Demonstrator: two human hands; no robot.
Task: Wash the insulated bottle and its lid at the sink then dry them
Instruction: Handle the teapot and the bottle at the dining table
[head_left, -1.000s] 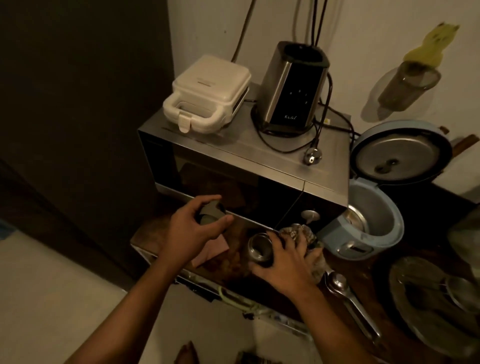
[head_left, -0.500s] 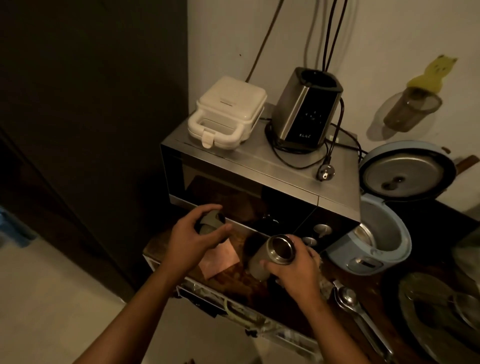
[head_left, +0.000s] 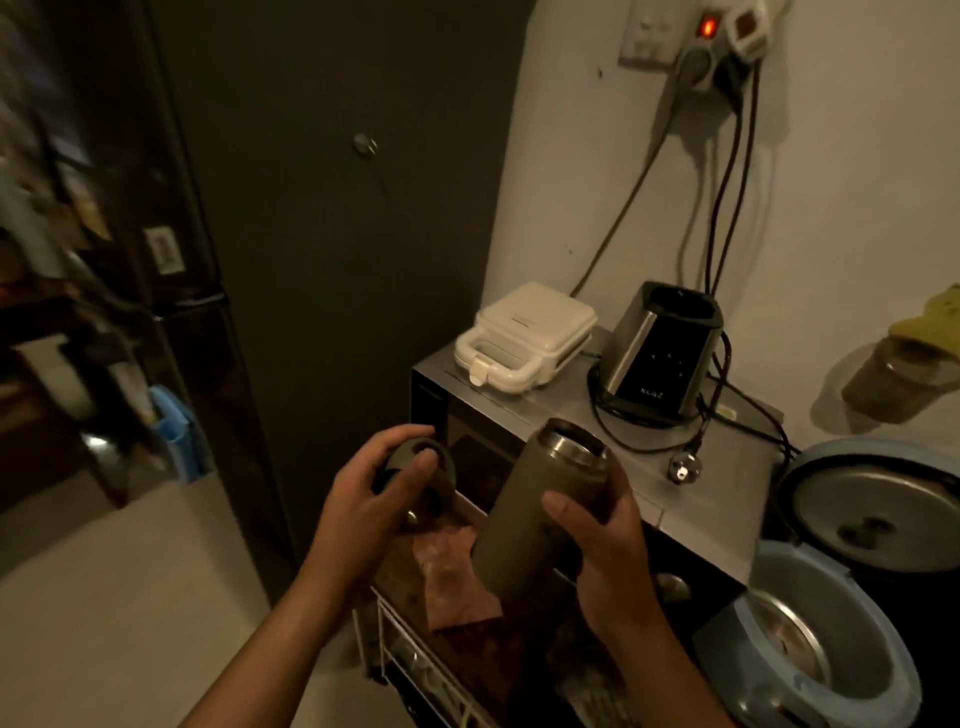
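Crowding the dim corner: microwave (head_left: 649, 483), sandwich maker (head_left: 524, 338), cut-off rice cooker (head_left: 878, 649). Left hand (head_left: 358, 514) grips lid (head_left: 439, 488), right hand (head_left: 613, 551) bottle (head_left: 535, 509).

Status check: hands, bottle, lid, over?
Left hand grips lid. Right hand holds bottle, uncapped, tilted. No sink in view.

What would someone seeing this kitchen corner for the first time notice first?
The two hands in the middle: the right hand grips an open olive bottle, tilted, and the left hand holds its lid just to the left. Behind them a microwave carries a white sandwich maker and a dark appliance base. A red light glows on the wall socket at top right, and an open blue rice cooker sits at lower right.
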